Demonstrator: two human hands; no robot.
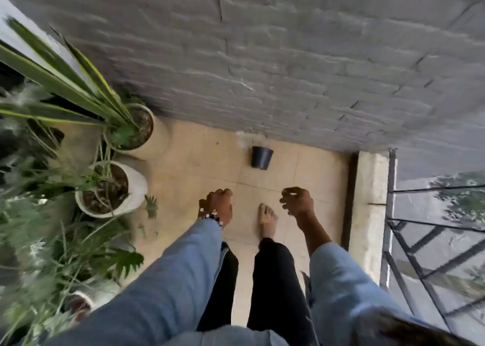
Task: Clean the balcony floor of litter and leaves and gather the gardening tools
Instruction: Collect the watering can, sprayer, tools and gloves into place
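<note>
I look straight down at a beige tiled balcony floor (199, 167). A small empty black plastic pot (261, 157) stands on the tiles close to the grey stone wall. My left hand (217, 205), with a beaded bracelet at the wrist, hangs over the floor with fingers curled and nothing in it. My right hand (298, 201) hangs to the right, fingers loosely bent and apart, also holding nothing. Both hands are well short of the black pot. A bare foot (267, 221) stands on the tiles between them. A small green leaf piece (151, 206) lies by the white pots.
Two white pots (136, 185) (157, 136) with long-leaved plants stand at the left, with dense foliage (39, 240) below them. A grey stone wall (288, 57) closes the far side. A low concrete kerb (367, 214) and black metal railing (420, 267) bound the right.
</note>
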